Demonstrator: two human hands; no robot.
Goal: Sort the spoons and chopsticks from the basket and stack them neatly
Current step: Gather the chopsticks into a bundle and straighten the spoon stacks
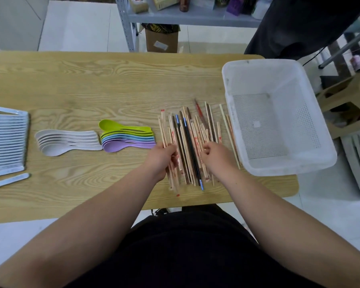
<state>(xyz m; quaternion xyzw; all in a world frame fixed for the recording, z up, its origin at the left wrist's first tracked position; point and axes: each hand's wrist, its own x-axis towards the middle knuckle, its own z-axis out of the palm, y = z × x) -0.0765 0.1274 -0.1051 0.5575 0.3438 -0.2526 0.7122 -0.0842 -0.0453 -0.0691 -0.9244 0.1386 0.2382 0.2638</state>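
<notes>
Chopsticks [187, 146]: loose pile, roughly parallel. Mostly pale wood with red print, a few dark brown, two black with blue ends. They lie on the counter [92, 84], just left of the basket [264, 63].
Basket: white, perforated, upright.
Coloured spoons [127, 138]: nested, green to purple, bowls left.
White spoons [67, 140]: nested alongside, touching the coloured spoons.
Grey spoons [6, 140]: long row, far left.

No legible text anywhere in view. Red printed marks on the pale chopsticks [197, 140]: too small and blurred to read. White label [161, 45] on the cardboard box [170, 38] under the metal shelf [195, 16]: print unreadable. Packages [163, 2] on that shelf carry printing, all blurred; no word, brand or number made out.
</notes>
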